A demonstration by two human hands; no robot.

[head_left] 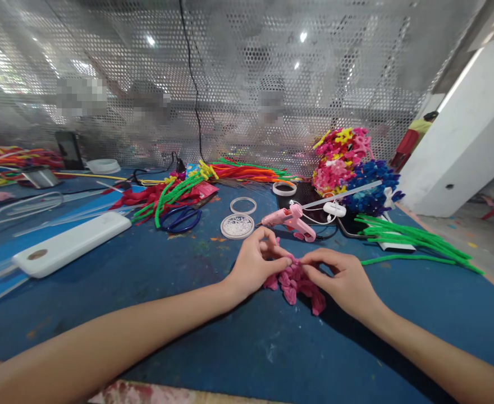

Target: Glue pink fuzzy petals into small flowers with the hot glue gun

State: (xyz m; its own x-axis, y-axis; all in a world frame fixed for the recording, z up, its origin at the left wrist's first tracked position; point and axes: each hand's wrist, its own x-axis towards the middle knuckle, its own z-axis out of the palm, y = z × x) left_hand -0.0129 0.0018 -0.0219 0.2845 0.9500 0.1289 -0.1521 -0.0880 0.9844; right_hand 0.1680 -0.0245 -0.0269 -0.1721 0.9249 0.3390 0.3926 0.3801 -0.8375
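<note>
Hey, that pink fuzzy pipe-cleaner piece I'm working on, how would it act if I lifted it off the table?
The pink pipe-cleaner piece looks small and fuzzy, so it is probably very light. Its bent loops hold their shape between the left hand and right hand, suggesting it stays formed yet bends easily. The fuzzy pile likely grips the blue table, so it should not slide or roll.

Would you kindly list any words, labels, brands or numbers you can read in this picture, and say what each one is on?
None can be read.
White power bank: only a round brownish mark, no legible letters.
Pink glue gun: no marking can be made out.
Red packet under the green pipe cleaners: any print is too small and blurred.
Dark phone standing at the back: screen shows nothing legible.
Both hands, left hand and right hand, hold a pink pipe-cleaner piece with no text.
</note>
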